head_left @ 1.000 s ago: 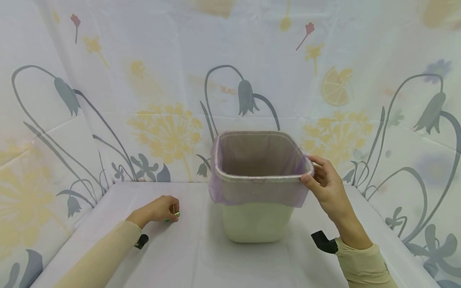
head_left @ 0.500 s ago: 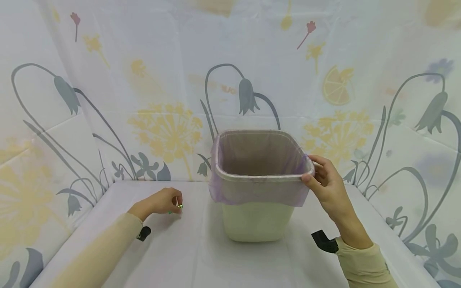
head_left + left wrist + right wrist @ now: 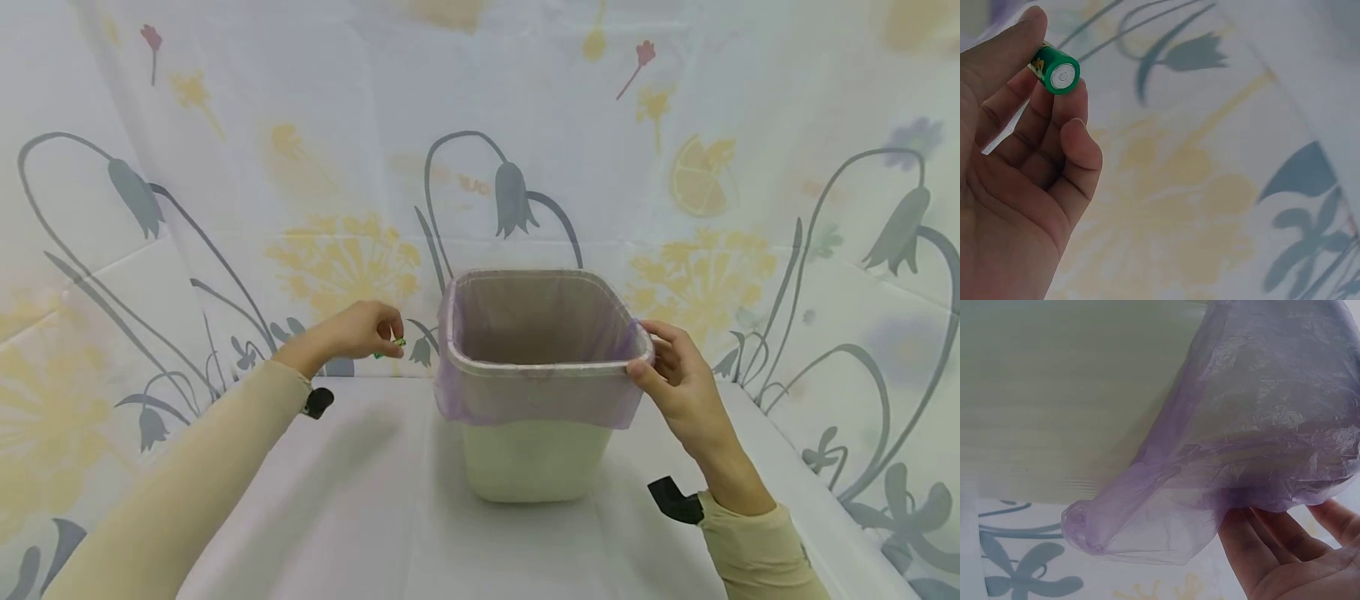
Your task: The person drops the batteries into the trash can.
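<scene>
Raised above the table to the left of the bin, my left hand (image 3: 365, 331) pinches a small green battery (image 3: 1059, 70) between thumb and fingers. The flat silver end of the battery faces the left wrist camera. A pale trash bin (image 3: 536, 462) stands upright in the middle, lined with a thin purple trash bag (image 3: 540, 400) folded down over its rim. My right hand (image 3: 678, 383) grips the bin's right front corner, thumb at the front of the rim and fingers along the outer side. In the right wrist view the fingers press against the loose purple bag (image 3: 1260, 425).
The bin stands on a white covered table (image 3: 360, 517). A flower-printed sheet (image 3: 337, 125) hangs behind and along both sides. Black wrist mounts (image 3: 675, 501) stick out at both sleeves.
My left hand has lifted the battery off the table, moving up and slightly right toward the bin's rim height. My right hand keeps its grip on the bin.
</scene>
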Motion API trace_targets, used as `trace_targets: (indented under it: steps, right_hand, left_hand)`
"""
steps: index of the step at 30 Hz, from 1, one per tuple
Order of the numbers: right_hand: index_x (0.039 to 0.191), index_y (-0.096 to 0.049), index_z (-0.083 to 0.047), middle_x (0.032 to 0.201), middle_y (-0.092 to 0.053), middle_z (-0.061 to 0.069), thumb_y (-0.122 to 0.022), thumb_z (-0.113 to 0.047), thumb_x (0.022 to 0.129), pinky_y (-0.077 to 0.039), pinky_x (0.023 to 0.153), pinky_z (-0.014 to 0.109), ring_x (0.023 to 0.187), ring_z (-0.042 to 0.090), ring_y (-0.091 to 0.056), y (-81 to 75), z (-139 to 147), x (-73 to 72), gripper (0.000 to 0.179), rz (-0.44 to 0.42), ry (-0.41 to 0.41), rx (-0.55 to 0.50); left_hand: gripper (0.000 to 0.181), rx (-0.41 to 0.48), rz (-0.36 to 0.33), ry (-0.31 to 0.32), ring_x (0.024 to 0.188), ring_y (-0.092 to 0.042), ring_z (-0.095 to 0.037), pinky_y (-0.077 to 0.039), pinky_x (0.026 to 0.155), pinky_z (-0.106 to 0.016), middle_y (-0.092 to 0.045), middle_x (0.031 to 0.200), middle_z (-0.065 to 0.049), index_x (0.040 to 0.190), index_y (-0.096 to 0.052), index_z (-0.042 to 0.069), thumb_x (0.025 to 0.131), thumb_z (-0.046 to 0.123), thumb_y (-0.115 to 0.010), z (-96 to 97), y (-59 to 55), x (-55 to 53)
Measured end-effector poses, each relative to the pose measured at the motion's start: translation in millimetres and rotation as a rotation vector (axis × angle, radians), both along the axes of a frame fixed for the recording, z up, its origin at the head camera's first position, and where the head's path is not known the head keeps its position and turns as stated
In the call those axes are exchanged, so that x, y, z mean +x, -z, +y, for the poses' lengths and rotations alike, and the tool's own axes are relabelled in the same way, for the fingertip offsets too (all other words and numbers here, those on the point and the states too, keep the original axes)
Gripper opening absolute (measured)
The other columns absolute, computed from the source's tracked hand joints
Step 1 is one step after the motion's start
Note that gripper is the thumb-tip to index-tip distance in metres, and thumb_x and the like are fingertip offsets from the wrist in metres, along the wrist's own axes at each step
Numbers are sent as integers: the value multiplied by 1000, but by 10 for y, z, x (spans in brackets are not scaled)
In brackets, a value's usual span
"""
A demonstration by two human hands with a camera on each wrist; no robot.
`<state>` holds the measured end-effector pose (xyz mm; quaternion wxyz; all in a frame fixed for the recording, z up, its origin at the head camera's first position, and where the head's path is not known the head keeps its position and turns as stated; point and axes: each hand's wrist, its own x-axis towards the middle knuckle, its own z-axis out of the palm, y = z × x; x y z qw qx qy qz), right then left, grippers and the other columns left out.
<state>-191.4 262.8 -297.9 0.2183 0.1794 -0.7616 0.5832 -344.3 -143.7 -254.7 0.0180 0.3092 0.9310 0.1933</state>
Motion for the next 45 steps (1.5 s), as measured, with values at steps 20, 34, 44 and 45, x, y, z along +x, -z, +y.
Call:
trace_targets:
  steps: [20,34,44,45]
  right_hand:
    - [140,-40,-7,123,-52,9,-59,-6,94,-46,83,16,104,11,-57,2,13,-1,50,-1,6,1]
    - [140,-40,-6,121,-53,12,-59,-5,94,-47,83,18,103,13,-57,8,3,-12,50,11,9,4]
    - [139,-41,-5,120,-55,10,-60,-3,93,-46,83,18,102,12,-58,6,-3,-14,49,22,0,-18]
    - [139,-41,-5,120,-55,10,-59,-3,93,-46,83,18,102,12,-58,8,-5,-14,49,21,-1,-18]
  left_hand:
    - [20,-5,59,100,75,-62,-20,-49,71,-32,-64,87,-8,94,-63,6,84,18,-75,1064,-891,122]
    - [18,-47,7,200,78,-62,-16,-49,74,-28,-65,89,-2,97,-64,11,86,21,-73,1545,-574,189]
    - [18,-16,1,214,78,-61,-15,-50,70,-27,-64,88,-2,95,-63,11,85,21,-74,1552,-498,208]
    - [18,-15,-3,215,77,-61,-16,-50,69,-27,-64,88,-2,96,-63,11,85,21,-74,1551,-494,206]
